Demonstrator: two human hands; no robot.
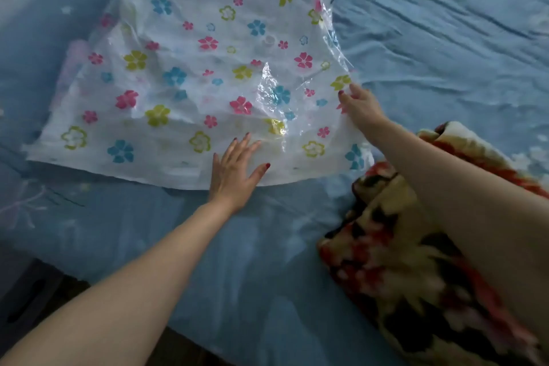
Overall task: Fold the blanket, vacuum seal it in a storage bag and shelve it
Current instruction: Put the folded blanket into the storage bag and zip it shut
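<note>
Storage bag (193,62), clear plastic with pink, blue and green flowers, lies spread on blue bedsheet (445,24). Left hand (234,169) presses flat, fingers straight, on near edge. Right hand (361,107) pinches right edge. Folded blanket (383,261) lies beside, near right.

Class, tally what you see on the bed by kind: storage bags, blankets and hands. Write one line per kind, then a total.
Storage bag: 1
Blanket: 1
Hands: 2, the left hand and the right hand
Total: 4
</note>
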